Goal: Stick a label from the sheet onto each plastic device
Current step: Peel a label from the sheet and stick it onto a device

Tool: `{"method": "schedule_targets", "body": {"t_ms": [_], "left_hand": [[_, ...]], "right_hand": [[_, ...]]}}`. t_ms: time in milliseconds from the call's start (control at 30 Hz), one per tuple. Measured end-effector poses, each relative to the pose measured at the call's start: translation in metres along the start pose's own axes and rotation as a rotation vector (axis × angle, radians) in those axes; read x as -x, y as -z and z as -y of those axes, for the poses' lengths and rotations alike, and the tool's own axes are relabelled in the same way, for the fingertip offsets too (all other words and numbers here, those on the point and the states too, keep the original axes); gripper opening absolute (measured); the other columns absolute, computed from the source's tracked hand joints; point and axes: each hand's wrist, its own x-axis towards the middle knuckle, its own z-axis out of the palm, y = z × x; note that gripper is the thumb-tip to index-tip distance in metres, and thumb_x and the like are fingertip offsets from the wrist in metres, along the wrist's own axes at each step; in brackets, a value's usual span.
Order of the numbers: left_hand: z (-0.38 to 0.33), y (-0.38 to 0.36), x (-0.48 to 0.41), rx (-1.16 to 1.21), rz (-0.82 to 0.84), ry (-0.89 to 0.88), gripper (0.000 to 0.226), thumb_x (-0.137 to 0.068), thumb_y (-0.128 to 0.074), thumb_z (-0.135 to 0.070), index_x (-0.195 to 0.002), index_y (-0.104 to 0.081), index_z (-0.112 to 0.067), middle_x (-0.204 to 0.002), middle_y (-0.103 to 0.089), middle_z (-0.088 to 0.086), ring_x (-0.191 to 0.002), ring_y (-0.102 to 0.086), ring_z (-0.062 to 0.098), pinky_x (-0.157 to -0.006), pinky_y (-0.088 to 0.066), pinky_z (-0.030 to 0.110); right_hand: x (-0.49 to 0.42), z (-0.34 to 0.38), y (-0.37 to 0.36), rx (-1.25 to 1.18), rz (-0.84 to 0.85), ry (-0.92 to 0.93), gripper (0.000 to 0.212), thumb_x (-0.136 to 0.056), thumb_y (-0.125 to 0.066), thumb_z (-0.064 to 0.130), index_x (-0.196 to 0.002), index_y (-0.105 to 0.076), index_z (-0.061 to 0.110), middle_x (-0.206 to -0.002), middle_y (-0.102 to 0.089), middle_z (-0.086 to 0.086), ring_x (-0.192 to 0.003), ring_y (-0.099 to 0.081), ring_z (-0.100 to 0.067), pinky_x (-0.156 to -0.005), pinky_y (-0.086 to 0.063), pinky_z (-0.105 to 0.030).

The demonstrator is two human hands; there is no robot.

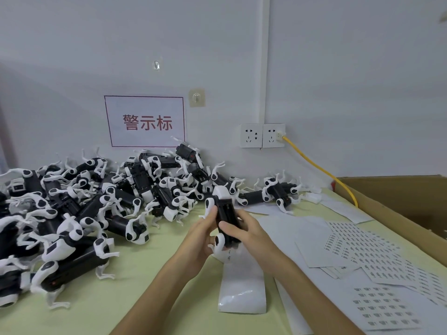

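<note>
Pale green worktop [135, 298] set against a white wall, viewed from above along two bare forearms. Held over its middle, clear of the surface: one plastic device [226, 213], black-bodied with white legs and a white block at its far end, long axis pointing away, flat black face turned up. Clamped from both sides: left hand [200, 238] curled round the left flank, fingertips up beside a white front leg; right hand [244, 234] wrapped round the right flank, thumb laid across the black face near its lower end. Directly below the hands, flat on the green surface: a glossy white backing strip [242, 286] running toward the viewer, print on it too small to read. Just to the right, overlapping one another: white label sheets [377, 257] with rows of small dark labels, some areas of the nearer ones bare. To the left and behind, filling that side up to the wall: a tangled pile of devices [79, 209] of the same black-and-white kind, a few stragglers reaching right past the held one. Along the right edge: an open cardboard box [399, 209]. On the wall: a red-framed sign [146, 122] with red characters, two stick-on hooks [197, 97], and a double socket [262, 136] with a yellow cable [321, 170] plugged into its right half, sloping down toward the box.
</note>
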Motion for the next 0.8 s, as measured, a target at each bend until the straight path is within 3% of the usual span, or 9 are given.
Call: {"method": "schedule_targets", "body": {"t_ms": [100,233,300,400,500,567,633,733,800], "left_hand": [[-0.003,0.002,0.000,0.134,-0.032,0.016,0.057,-0.094,-0.049,-0.061,-0.121,-0.075,-0.018,-0.124,-0.073,0.008,-0.109,-0.072,0.022,-0.083,-0.060,0.032],[-0.003,0.002,-0.001,0.243,-0.024,0.030,0.055,-0.101,-0.040,-0.061,-0.113,-0.079,-0.024,-0.124,-0.073,0.009,-0.112,-0.071,0.020,-0.086,-0.059,0.033],[-0.004,0.000,-0.001,0.219,-0.054,0.038,0.054,-0.100,-0.039,-0.063,-0.115,-0.078,-0.029,-0.129,-0.071,0.006,-0.111,-0.070,0.015,-0.091,-0.056,0.033],[-0.001,-0.003,-0.001,0.141,-0.088,0.030,0.056,-0.099,-0.041,-0.064,-0.114,-0.078,-0.025,-0.119,-0.075,0.001,-0.088,-0.072,0.010,-0.073,-0.057,0.023],[0.002,-0.004,-0.001,0.139,-0.127,0.088,0.060,-0.096,-0.044,-0.066,-0.113,-0.076,-0.018,-0.101,-0.078,0.000,-0.080,-0.074,0.010,-0.063,-0.056,0.022],[0.004,-0.004,-0.002,0.185,-0.139,0.118,0.058,-0.096,-0.048,-0.065,-0.111,-0.076,-0.017,-0.105,-0.079,0.003,-0.085,-0.076,0.014,-0.061,-0.057,0.023],[0.004,-0.002,-0.003,0.238,-0.164,0.112,0.058,-0.091,-0.056,-0.061,-0.116,-0.074,-0.012,-0.111,-0.077,0.007,-0.094,-0.076,0.021,-0.064,-0.059,0.026],[0.004,0.001,-0.004,0.353,-0.176,0.106,0.063,-0.079,-0.066,-0.054,-0.119,-0.069,-0.005,-0.109,-0.077,0.011,-0.100,-0.075,0.028,-0.072,-0.061,0.032],[0.003,0.004,-0.006,0.446,-0.180,0.123,0.061,-0.076,-0.072,-0.047,-0.119,-0.067,-0.005,-0.105,-0.075,0.010,-0.097,-0.073,0.027,-0.062,-0.060,0.027]], "right_hand": [[-0.001,0.002,0.001,-0.005,0.038,0.058,0.025,-0.102,-0.055,0.021,-0.124,-0.067,0.019,-0.107,-0.075,0.004,-0.104,-0.069,-0.011,-0.084,-0.052,-0.021],[-0.003,0.007,0.005,0.087,-0.070,0.060,0.034,-0.107,-0.041,0.029,-0.105,-0.074,0.032,-0.096,-0.076,0.016,-0.089,-0.066,-0.008,-0.078,-0.048,-0.024],[-0.006,0.008,0.011,0.115,-0.156,0.084,0.038,-0.105,-0.044,0.026,-0.089,-0.075,0.038,-0.081,-0.073,0.021,-0.072,-0.060,0.000,-0.068,-0.044,-0.017],[-0.008,0.004,0.018,0.291,-0.205,0.145,0.032,-0.097,-0.056,0.018,-0.080,-0.074,0.037,-0.080,-0.071,0.022,-0.072,-0.058,0.006,-0.066,-0.042,-0.013],[-0.010,-0.004,0.019,0.624,-0.216,0.049,0.013,-0.093,-0.062,0.035,-0.104,-0.070,0.038,-0.110,-0.065,0.016,-0.102,-0.059,-0.007,-0.091,-0.045,-0.026],[-0.010,-0.009,0.023,0.873,-0.161,-0.093,0.044,-0.093,-0.056,0.055,-0.133,-0.055,0.035,-0.136,-0.053,0.007,-0.126,-0.050,-0.018,-0.106,-0.036,-0.039],[-0.011,-0.009,0.028,0.956,-0.096,-0.178,0.064,-0.094,-0.047,0.065,-0.148,-0.039,0.032,-0.151,-0.042,0.003,-0.138,-0.041,-0.023,-0.110,-0.027,-0.044],[-0.013,-0.011,0.036,0.953,-0.039,-0.203,0.069,-0.096,-0.043,0.065,-0.153,-0.028,0.029,-0.158,-0.035,0.002,-0.143,-0.035,-0.023,-0.112,-0.023,-0.045],[-0.012,-0.013,0.038,1.022,0.001,-0.209,0.078,-0.092,-0.054,0.062,-0.154,-0.024,0.027,-0.157,-0.036,0.002,-0.143,-0.035,-0.022,-0.111,-0.023,-0.044]]}}
